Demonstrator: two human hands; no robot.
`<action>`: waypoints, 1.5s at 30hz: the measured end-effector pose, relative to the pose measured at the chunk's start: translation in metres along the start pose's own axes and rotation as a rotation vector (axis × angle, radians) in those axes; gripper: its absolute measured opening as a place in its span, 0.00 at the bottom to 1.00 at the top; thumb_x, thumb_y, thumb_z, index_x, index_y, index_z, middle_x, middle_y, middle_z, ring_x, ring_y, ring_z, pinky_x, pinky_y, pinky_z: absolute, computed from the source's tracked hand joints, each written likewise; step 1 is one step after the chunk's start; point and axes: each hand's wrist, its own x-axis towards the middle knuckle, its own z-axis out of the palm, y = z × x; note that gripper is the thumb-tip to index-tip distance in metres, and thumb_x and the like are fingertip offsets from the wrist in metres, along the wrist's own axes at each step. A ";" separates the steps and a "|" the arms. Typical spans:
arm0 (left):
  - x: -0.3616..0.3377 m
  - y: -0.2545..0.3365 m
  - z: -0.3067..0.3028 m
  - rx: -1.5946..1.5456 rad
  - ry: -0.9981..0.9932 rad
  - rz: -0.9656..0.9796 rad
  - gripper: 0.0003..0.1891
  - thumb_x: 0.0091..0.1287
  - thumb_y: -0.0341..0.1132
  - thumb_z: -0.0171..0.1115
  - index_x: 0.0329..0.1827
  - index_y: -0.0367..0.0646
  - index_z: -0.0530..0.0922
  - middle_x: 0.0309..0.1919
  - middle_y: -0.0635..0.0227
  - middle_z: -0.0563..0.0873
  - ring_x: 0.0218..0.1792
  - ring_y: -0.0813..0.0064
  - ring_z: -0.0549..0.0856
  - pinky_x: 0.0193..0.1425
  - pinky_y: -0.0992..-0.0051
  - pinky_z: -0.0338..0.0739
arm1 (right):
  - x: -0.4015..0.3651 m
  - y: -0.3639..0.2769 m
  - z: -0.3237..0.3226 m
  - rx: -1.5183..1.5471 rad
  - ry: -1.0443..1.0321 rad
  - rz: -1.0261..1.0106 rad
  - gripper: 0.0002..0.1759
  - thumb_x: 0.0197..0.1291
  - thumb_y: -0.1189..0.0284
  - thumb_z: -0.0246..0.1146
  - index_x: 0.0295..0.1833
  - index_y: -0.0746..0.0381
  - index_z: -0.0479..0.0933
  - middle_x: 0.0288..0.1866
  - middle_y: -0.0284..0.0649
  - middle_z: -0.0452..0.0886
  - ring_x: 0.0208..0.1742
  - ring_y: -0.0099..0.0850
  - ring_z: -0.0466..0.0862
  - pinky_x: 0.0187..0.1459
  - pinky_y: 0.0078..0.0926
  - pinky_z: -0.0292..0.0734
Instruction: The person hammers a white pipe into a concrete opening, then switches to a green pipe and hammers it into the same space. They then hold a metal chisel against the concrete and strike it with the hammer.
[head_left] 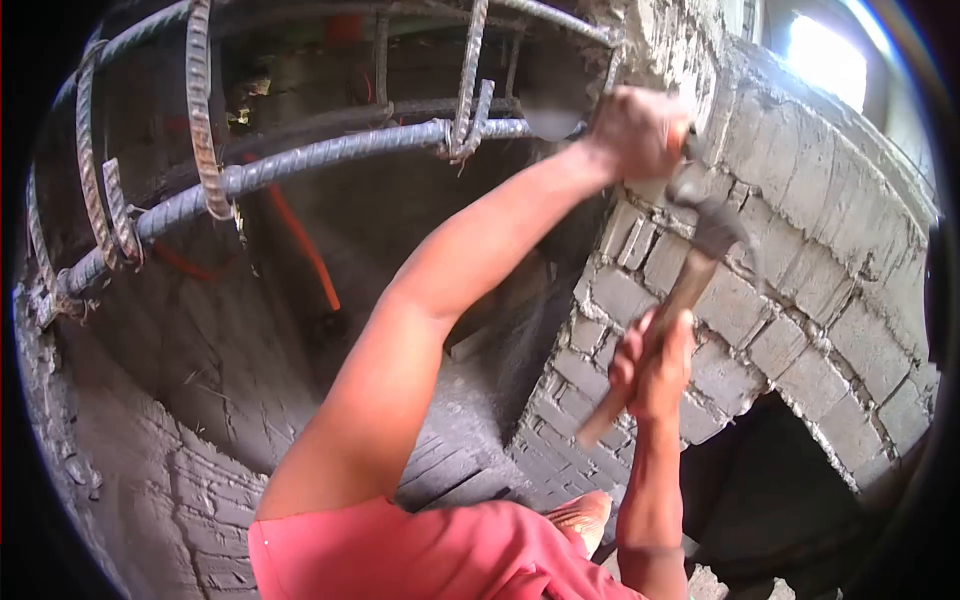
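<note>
My left hand point(640, 132) is closed around a tool with an orange part point(679, 134), held against the edge of the block wall at the upper middle. Most of that tool is hidden by the fingers. Lower down, my right hand point(660, 368) grips the wooden handle of a hammer point(690, 280). The hammer's metal head point(718, 228) is slightly blurred and lies just below my left hand, in front of the wall.
Steel rebar point(330, 152) with ties crosses the upper left. A wall of grey blocks point(780, 290) fills the right, with a dark opening point(775, 480) beneath it. An orange tube point(305, 245) hangs behind the rebar. One bare foot point(585, 515) shows below.
</note>
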 end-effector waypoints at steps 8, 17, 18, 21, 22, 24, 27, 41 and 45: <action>-0.008 0.011 -0.008 -0.071 0.082 0.101 0.16 0.56 0.40 0.74 0.22 0.49 0.73 0.17 0.67 0.74 0.20 0.64 0.79 0.26 0.65 0.74 | -0.076 -0.088 -0.057 0.145 0.027 -1.018 0.26 0.65 0.44 0.65 0.37 0.53 0.63 0.24 0.29 0.66 0.19 0.21 0.68 0.23 0.23 0.72; -0.014 0.033 -0.013 0.030 -0.138 0.303 0.16 0.60 0.44 0.71 0.21 0.51 0.73 0.19 0.73 0.74 0.22 0.69 0.79 0.28 0.69 0.73 | -0.085 -0.025 -0.086 0.188 0.001 -0.892 0.19 0.75 0.51 0.56 0.42 0.55 0.61 0.27 0.31 0.66 0.22 0.23 0.70 0.29 0.27 0.77; -0.016 0.030 -0.011 0.050 -0.155 0.313 0.15 0.61 0.45 0.69 0.22 0.52 0.74 0.19 0.73 0.76 0.22 0.68 0.80 0.28 0.68 0.74 | -0.083 -0.014 -0.087 0.208 0.039 -0.872 0.20 0.75 0.51 0.56 0.42 0.54 0.61 0.26 0.31 0.66 0.21 0.23 0.70 0.28 0.26 0.78; -0.017 0.027 -0.006 0.081 -0.170 0.340 0.16 0.62 0.46 0.68 0.22 0.52 0.73 0.21 0.73 0.76 0.22 0.69 0.79 0.28 0.69 0.74 | -0.077 0.010 -0.083 0.264 0.087 -0.844 0.21 0.74 0.50 0.55 0.42 0.54 0.60 0.24 0.31 0.65 0.19 0.24 0.71 0.26 0.27 0.79; -0.015 0.026 -0.005 0.095 -0.189 0.360 0.16 0.62 0.46 0.68 0.22 0.52 0.72 0.21 0.73 0.75 0.22 0.69 0.79 0.29 0.70 0.73 | -0.074 0.014 -0.084 0.300 0.051 -0.845 0.21 0.74 0.48 0.55 0.43 0.54 0.60 0.23 0.31 0.65 0.18 0.24 0.71 0.26 0.27 0.79; -0.014 0.028 -0.006 0.110 -0.200 0.359 0.17 0.62 0.47 0.68 0.22 0.52 0.72 0.22 0.73 0.75 0.22 0.69 0.78 0.29 0.70 0.73 | -0.064 0.007 -0.083 0.317 -0.014 -0.909 0.23 0.72 0.46 0.56 0.44 0.55 0.61 0.25 0.32 0.66 0.19 0.24 0.71 0.27 0.27 0.79; -0.014 0.028 -0.004 0.118 -0.254 0.322 0.14 0.62 0.45 0.68 0.23 0.52 0.74 0.21 0.73 0.77 0.23 0.69 0.80 0.29 0.69 0.74 | -0.043 -0.028 -0.068 0.344 0.061 -1.125 0.26 0.70 0.43 0.56 0.42 0.57 0.68 0.28 0.31 0.66 0.21 0.23 0.69 0.30 0.27 0.75; -0.011 0.023 -0.009 0.073 -0.271 0.308 0.19 0.62 0.44 0.71 0.21 0.49 0.71 0.19 0.70 0.73 0.22 0.67 0.77 0.29 0.68 0.72 | -0.020 -0.065 -0.044 0.580 -0.212 -0.987 0.06 0.72 0.65 0.52 0.39 0.51 0.69 0.26 0.27 0.61 0.22 0.21 0.64 0.30 0.28 0.68; -0.012 0.024 -0.010 0.047 -0.227 0.302 0.18 0.61 0.42 0.72 0.21 0.49 0.72 0.18 0.70 0.73 0.22 0.66 0.78 0.28 0.68 0.72 | 0.002 -0.036 -0.044 -0.094 0.356 -1.288 0.13 0.70 0.61 0.56 0.37 0.57 0.68 0.23 0.30 0.66 0.23 0.23 0.67 0.32 0.34 0.72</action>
